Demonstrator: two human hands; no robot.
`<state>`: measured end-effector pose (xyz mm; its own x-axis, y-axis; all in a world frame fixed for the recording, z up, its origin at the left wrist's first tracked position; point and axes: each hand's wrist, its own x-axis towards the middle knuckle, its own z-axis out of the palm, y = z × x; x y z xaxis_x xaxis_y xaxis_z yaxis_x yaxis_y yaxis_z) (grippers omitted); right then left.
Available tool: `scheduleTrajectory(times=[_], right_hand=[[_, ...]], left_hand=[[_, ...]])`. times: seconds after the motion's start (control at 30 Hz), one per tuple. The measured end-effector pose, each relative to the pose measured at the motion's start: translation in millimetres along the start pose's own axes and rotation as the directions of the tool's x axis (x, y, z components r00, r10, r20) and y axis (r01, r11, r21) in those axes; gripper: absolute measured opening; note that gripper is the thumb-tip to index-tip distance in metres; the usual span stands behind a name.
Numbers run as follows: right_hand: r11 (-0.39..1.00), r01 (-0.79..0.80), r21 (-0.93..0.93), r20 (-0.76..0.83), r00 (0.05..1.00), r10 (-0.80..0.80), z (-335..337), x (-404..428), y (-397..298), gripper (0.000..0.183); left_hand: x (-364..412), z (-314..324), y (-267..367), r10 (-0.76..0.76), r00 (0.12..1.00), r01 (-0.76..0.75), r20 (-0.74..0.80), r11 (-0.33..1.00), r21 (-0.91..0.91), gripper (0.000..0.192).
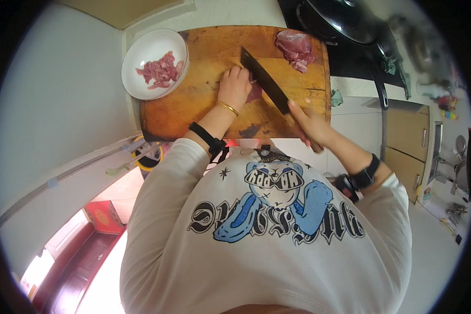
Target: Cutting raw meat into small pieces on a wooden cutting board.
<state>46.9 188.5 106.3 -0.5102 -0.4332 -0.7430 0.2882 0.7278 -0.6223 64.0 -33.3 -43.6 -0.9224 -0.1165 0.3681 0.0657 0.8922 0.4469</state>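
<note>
My right hand [311, 125] grips the handle of a dark-bladed cleaver [266, 81], its blade slanting up and left across the wooden cutting board [204, 51]. Just left of the blade, my left hand [235, 84] holds down a piece of raw red meat [254, 93], with fingers curled over it. Part of that piece is hidden under the hand. A larger chunk of raw meat [296, 49] lies at the board's upper right. Small cut meat pieces [163, 70] rest in a white bowl [132, 80] at the board's upper left corner.
A black lidded pan [343, 19] stands on the dark stove [353, 64] at the right, its handle jutting toward me. A green cloth [336, 97] lies beside the board's right edge. The wall [62, 74] rises close on the left.
</note>
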Motion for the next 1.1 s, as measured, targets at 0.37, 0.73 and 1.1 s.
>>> scheduleTrajectory(times=[0.37, 0.73, 1.1], right_hand=[[0.998, 0.062, -0.001, -0.056, 0.997, -0.062, 17, 58, -9, 0.068], [0.999, -0.022, -0.036, -0.017, 1.0, 0.022, 2, 12, -10, 0.073], [0.996, 0.089, -0.033, -0.047, 0.995, -0.09, 19, 77, -13, 0.07]], left_hand=[[4, -6, 6, 0.023, 1.0, -0.023, 0.009, 0.996, -0.085, 0.018], [-1, -3, -1, -0.022, 0.999, 0.019, -0.023, 0.992, -0.124, 0.016], [2, -10, 6, 0.027, 0.999, -0.03, -0.022, 0.986, -0.164, 0.015]])
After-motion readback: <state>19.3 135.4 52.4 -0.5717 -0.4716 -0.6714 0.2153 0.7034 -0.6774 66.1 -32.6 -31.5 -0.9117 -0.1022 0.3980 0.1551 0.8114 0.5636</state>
